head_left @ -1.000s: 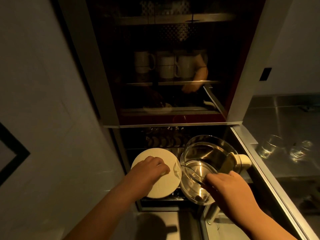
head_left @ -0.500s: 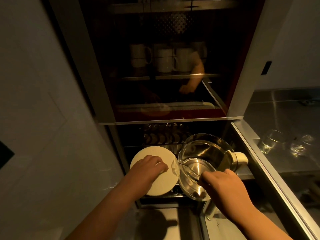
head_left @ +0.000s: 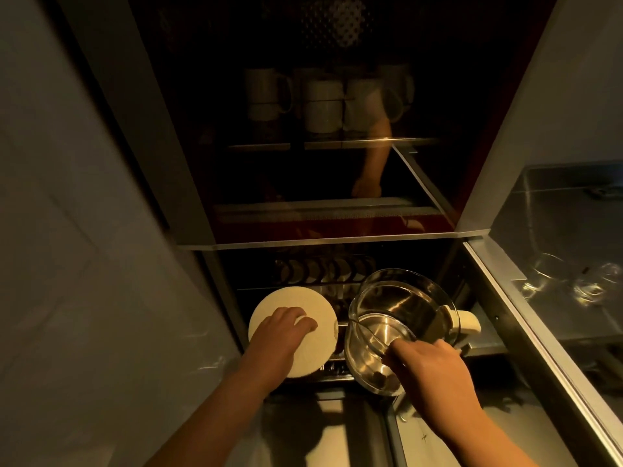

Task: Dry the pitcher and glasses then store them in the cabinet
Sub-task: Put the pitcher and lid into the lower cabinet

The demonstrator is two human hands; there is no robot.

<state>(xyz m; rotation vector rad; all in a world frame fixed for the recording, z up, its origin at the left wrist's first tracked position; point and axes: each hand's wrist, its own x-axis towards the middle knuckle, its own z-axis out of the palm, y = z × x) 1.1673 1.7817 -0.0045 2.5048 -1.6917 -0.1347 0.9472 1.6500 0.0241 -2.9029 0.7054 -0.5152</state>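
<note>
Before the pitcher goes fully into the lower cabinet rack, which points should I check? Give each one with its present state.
1. Right hand has a grip on the glass pitcher rim: ok.
2. Left hand rests on the white round lid, steady: ok.
3. Pitcher dry inside: cannot tell, too dark.
4. Rack space under the pitcher free: cannot tell, hidden.
5. Two glasses stored: not ok, they stand on the steel counter.

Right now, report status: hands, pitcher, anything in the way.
Left hand flat on round white lid. Right hand gripping rim of clear glass pitcher over open lower drawer. Two clear glasses on steel counter, unstored.
</note>
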